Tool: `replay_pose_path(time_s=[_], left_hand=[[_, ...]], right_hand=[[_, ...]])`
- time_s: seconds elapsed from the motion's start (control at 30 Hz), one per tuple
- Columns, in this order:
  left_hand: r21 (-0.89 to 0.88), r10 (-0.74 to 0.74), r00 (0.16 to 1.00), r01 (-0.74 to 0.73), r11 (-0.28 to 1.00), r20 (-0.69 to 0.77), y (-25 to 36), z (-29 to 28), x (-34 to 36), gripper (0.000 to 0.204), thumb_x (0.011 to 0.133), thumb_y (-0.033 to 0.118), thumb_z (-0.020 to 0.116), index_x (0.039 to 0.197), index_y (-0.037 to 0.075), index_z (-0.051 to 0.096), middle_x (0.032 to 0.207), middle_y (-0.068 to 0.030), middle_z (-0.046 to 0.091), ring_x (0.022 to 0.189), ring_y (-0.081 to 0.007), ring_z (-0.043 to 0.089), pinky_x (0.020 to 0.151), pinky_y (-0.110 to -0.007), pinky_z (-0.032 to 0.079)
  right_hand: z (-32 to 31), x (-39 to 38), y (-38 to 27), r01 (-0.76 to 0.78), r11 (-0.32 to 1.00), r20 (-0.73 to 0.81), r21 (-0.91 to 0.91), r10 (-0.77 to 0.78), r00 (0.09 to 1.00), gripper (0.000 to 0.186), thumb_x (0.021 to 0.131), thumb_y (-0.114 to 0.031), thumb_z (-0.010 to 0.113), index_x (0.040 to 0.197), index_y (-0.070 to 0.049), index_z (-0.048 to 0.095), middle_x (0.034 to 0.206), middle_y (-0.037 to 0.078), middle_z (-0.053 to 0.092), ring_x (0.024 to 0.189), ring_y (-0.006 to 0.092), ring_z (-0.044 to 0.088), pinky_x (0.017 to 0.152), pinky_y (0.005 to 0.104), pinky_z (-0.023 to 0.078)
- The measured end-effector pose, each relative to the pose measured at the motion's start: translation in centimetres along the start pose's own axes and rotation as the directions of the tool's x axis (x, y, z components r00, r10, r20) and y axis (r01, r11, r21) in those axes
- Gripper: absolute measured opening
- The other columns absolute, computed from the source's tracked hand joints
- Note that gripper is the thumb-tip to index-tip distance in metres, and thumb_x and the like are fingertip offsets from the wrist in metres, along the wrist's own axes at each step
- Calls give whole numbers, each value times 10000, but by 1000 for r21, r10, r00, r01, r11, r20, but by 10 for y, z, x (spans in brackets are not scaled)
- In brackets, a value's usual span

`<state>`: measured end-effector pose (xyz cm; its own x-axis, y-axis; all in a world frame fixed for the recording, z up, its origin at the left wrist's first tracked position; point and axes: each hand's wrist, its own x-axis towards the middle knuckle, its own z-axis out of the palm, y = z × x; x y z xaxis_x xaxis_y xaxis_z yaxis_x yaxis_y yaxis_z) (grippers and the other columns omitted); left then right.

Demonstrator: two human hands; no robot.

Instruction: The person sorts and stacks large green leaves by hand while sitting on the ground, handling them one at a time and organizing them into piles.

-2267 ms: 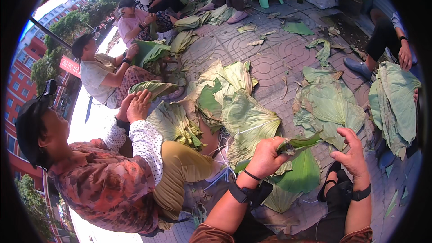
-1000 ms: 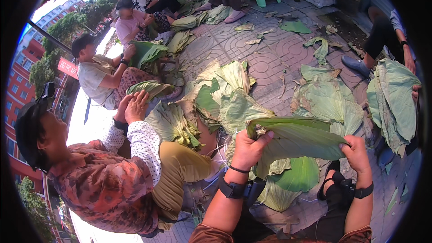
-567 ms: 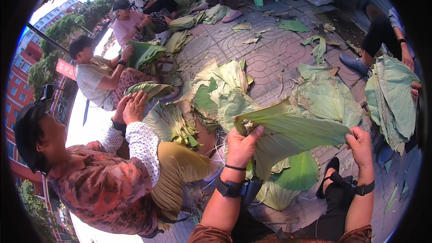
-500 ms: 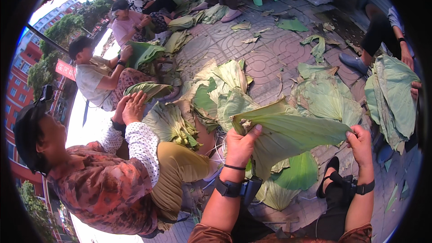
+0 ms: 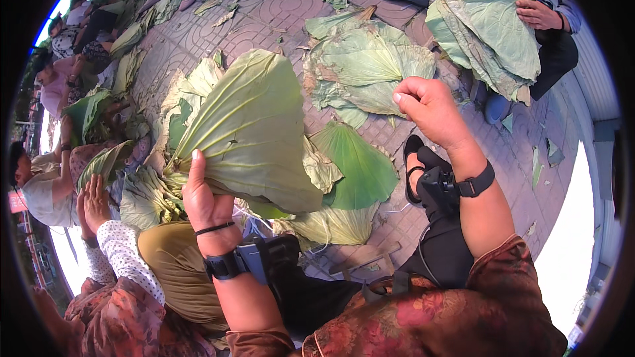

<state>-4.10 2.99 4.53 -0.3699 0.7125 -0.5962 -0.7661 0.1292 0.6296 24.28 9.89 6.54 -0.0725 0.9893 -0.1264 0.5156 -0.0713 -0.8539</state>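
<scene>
In the head view, my left hand [image 5: 206, 201] grips a large pale-green lotus leaf [image 5: 254, 129] near its stalk end. The leaf is folded and fans upward and to the right, its ribs showing, my thumb lying over its face. My right hand [image 5: 433, 109] is apart from that leaf. Its fingers are curled in with the thumb against them, and nothing shows between them. It hovers at the near edge of a pile of dry, flattened lotus leaves [image 5: 360, 59]. Beneath my hands lie a bright green leaf [image 5: 360, 165] and a yellowish folded leaf [image 5: 344, 226].
At the upper right a person's hand [image 5: 539, 14] holds a stack of lotus leaves [image 5: 486, 33]. On my left, close by, a person in dotted sleeves [image 5: 132, 251] sits beside crumpled leaves [image 5: 149, 198]. Leaf scraps are scattered over the paving [image 5: 264, 20].
My right hand has let go of the leaf's edge and sits over the leaf pile. The leaf, held by my left hand alone, now stands up more. The view has turned rightward.
</scene>
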Motion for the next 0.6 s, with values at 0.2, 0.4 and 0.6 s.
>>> replay_pose_path(time_s=[0.2, 0.4, 0.6], left_hand=[[-62, -23, 996, 28, 998, 90, -4, 0, 2, 329, 754, 162, 473, 1023, -16, 408, 1016, -130, 461, 921, -243, 448, 819, -390, 338], [-28, -59, 976, 66, 997, 210, -25, 17, -2, 335, 756, 153, 466, 1040, -10, 394, 1020, -131, 455, 927, -253, 442, 818, -396, 337], [348, 19, 911, -177, 921, 413, -48, 36, -13, 257, 733, 66, 484, 978, -3, 447, 915, -81, 506, 808, -165, 489, 723, -302, 393]], right_hand=[[12, -6, 1, 115, 988, 85, -102, -107, 991, 101, 671, -79, 483, 683, 19, 506, 539, 27, 472, 488, 76, 423, 458, 216, 356], [25, -11, 1, 225, 955, 199, -192, -186, 962, 126, 640, -85, 503, 717, 14, 515, 573, 84, 496, 521, 130, 471, 509, 242, 383], [37, -15, -9, 312, 947, 301, -82, -274, 913, 297, 602, -107, 548, 877, -20, 479, 795, 112, 496, 671, 188, 502, 579, 264, 405]])
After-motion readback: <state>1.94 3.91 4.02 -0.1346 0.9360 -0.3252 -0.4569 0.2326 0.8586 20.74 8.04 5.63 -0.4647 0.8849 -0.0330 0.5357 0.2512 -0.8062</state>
